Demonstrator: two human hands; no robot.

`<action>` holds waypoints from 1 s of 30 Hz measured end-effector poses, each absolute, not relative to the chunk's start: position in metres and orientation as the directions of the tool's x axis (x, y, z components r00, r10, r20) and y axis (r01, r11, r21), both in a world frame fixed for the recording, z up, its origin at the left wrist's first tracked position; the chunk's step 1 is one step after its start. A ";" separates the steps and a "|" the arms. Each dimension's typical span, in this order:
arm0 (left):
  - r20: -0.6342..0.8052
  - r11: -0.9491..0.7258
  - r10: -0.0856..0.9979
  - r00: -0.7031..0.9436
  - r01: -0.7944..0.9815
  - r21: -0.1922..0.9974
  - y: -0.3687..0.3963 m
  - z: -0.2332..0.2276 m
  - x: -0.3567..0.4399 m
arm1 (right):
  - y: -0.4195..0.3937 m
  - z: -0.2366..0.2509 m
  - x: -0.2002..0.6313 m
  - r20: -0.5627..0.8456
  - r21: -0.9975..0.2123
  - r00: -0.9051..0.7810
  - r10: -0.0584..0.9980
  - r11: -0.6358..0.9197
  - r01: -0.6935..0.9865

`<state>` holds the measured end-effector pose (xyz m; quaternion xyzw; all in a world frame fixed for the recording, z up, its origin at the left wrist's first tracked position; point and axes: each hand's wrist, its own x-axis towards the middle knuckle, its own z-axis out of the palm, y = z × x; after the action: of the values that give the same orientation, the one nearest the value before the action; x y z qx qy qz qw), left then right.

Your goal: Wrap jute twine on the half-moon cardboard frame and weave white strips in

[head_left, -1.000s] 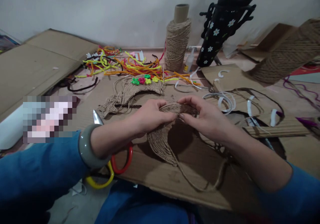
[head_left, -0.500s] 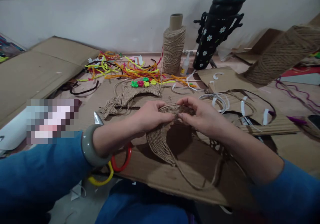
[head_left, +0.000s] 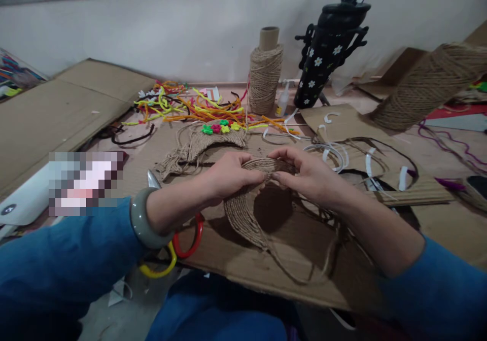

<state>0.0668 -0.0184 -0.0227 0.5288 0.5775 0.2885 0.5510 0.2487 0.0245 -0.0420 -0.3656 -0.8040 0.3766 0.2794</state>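
Twine crescent: pinched along its far arc, bulk on the left side

Position: the piece sits in front of the person, over the cardboard sheet. Rows of twine lie side by side in a curved band.

Grip: the left hand pinches the far arc between thumb and fingers. The right hand does likewise, just beside it, thumb below and fingers curled over the top. The two thumb tips nearly meet at the band's inner edge.

Axis: the long axis is a bend, not a line. From the pinched stretch, which runs roughly left to right, the band turns down under the left hand and sweeps toward the person, ending low and to the right. The visible bulk is therefore nearer the left grip; the right grip has only a short stretch of the band in view.

Loose strand: leaves the near tip of the band and loops right, toward the right forearm, well apart from both grips.

Uncertain: shadow and the right hand obscure the band's other end. The near part appears to hang above the cardboard, but contact cannot be settled from this angle.

Nearby: scissors, handles under the left forearm.
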 end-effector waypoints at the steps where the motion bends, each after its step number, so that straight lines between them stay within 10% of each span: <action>1: -0.334 0.275 0.928 0.168 0.297 0.914 -0.018 -0.022 0.067 | 0.024 -0.042 0.248 0.164 -0.816 -0.574 0.802 0.437 0.379; 12: -0.237 0.223 0.971 0.035 0.229 0.947 -0.016 -0.020 0.053 | 0.035 -0.046 0.250 -0.066 -0.964 -0.408 0.911 0.048 0.263; 18: -0.003 0.044 0.988 -0.157 0.260 0.965 -0.045 0.001 0.034 | 0.040 -0.059 0.250 0.058 -0.609 -0.406 0.912 0.355 0.709; 24: -0.082 0.091 0.996 -0.042 0.568 0.818 -0.072 0.010 0.026 | 0.038 -0.062 0.254 0.049 -0.443 -0.431 0.901 0.406 0.799; 30: 0.174 -0.297 0.955 0.242 0.714 0.635 -0.100 -0.006 0.010 | 0.030 -0.058 0.256 0.297 -0.205 -0.604 0.740 0.667 0.716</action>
<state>0.0098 -0.1000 -0.0061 0.7569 0.5510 0.2747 0.2193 0.2558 0.0303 -0.0583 -0.4068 -0.8949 0.0322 0.1807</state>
